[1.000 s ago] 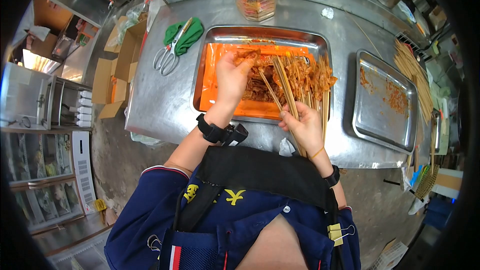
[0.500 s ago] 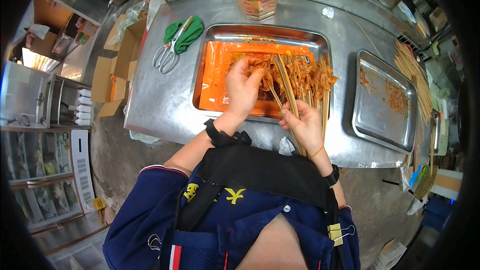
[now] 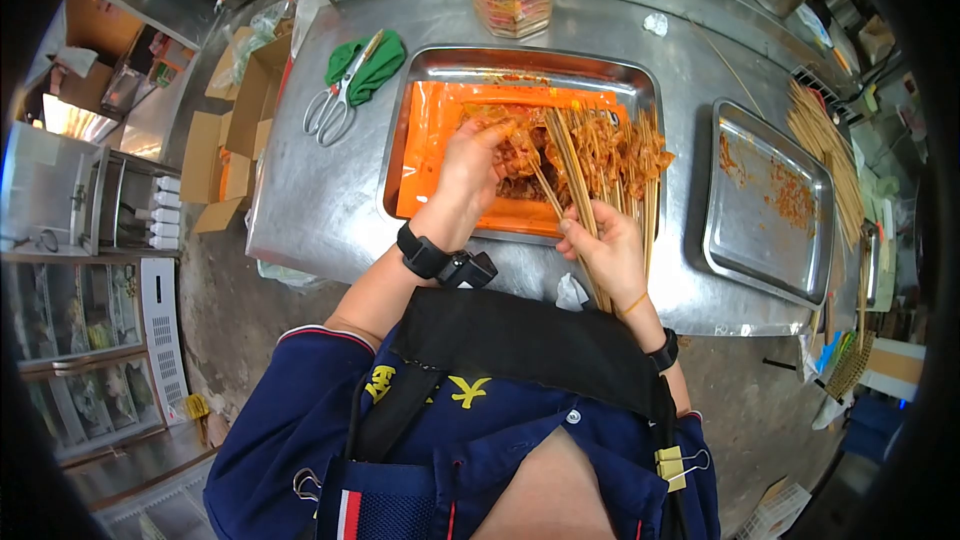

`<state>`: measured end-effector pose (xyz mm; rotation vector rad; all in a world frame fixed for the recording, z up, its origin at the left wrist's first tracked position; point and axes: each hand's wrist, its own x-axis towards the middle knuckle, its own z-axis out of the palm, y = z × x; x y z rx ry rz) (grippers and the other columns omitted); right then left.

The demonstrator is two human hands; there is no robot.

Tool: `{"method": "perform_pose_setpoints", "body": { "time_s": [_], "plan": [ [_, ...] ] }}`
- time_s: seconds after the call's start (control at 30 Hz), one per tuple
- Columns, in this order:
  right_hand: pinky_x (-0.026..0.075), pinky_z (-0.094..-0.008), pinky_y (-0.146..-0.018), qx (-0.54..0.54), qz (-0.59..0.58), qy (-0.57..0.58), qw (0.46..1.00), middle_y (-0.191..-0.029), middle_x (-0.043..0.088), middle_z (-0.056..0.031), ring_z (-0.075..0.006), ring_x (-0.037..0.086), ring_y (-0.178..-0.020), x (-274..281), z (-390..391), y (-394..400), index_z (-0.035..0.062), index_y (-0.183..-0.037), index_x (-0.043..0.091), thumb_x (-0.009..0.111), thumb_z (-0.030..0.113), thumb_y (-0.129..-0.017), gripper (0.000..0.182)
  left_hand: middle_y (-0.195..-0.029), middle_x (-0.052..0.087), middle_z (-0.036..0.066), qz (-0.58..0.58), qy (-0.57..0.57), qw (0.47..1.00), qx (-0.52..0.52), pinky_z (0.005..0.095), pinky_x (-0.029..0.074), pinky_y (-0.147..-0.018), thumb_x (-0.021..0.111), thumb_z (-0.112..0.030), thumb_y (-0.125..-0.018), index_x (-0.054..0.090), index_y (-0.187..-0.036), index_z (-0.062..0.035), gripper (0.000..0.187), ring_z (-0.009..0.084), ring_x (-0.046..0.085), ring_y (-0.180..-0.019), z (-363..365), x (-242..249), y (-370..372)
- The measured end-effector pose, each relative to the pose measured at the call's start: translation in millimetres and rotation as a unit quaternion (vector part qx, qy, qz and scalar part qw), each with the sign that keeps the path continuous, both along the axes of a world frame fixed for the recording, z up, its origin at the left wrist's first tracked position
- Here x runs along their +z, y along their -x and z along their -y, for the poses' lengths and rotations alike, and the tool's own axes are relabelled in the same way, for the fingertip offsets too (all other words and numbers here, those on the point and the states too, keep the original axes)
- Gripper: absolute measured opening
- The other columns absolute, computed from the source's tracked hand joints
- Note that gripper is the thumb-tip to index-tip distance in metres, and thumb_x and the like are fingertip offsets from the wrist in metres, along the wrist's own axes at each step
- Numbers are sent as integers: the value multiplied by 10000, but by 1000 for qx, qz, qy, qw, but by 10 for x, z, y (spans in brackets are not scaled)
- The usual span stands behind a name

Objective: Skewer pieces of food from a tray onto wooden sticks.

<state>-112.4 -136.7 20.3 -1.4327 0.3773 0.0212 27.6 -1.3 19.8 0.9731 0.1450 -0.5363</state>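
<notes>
My right hand [image 3: 612,248] is closed round a bundle of bamboo skewers [image 3: 572,165], which slants up over the tray. One skewer [image 3: 546,188] stands apart from the bundle, its tip at a piece of red-orange marinated meat [image 3: 516,152]. The fingers of my left hand [image 3: 468,168] are closed on that piece; its fingertips are partly hidden. Beneath both hands lies an orange plastic bag [image 3: 425,155] in a deep steel tray [image 3: 395,175]. Several loaded skewers of meat [image 3: 640,155] rest along the tray's right side, handles toward me.
Scissors [image 3: 335,105] lie on a green cloth [image 3: 376,68] at left. A clear container [image 3: 512,2] stands behind the tray. To the right are a second steel tray [image 3: 770,270] with red residue and a pile of bare skewers [image 3: 825,155]. A crumpled tissue [image 3: 571,292] sits at the front edge.
My left hand has turned and shifted slightly left and down, with the meat now stretched between its fingers and the skewer tip. My right hand has barely moved.
</notes>
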Motion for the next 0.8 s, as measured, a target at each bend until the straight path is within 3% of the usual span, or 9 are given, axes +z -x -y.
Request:
{"method": "perform_pose_setpoints", "body": {
  "time_s": [0.17, 0.3, 0.53, 0.8],
  "plan": [
    [491, -198, -517, -4, 3, -9, 1000, -746, 589, -32, -91, 598, -592, -8, -6, -4, -18, -898, 574, 582, 43, -817, 101, -940, 616, 76, -50, 6, 991, -121, 307, 545, -618, 497, -92, -866, 512, -1063, -39, 204, 179, 626, -766, -64, -162, -57],
    [489, -196, -516, -17, 8, -29, 999, -744, 588, -31, -87, 592, -588, -21, -29, -19, -21, -897, 572, 581, 45, -823, 100, -934, 628, 79, 10, 13, 1000, -23, 324, 533, -686, 516, -114, -868, 530, -1055, -24, 208, 188, 630, -789, -12, -123, 70],
    [487, -198, -506, -8, 10, -14, 1000, -730, 587, -33, -87, 591, -583, -16, -3, -2, -20, -901, 572, 583, 35, -820, 98, -983, 608, 91, 67, 18, 997, -15, 330, 519, -712, 501, -154, -885, 510, -1064, -25, 220, 190, 614, -842, -70, -34, 56],
    [496, -201, -510, -8, 6, -13, 1000, -723, 591, -36, -92, 599, -583, -32, 0, -1, -20, -894, 577, 584, 43, -815, 101, -930, 594, 58, 251, -42, 965, 57, 249, 497, -668, 512, 21, -827, 500, -974, -14, 152, 117, 586, -789, 60, -100, 145]
  ]
}}
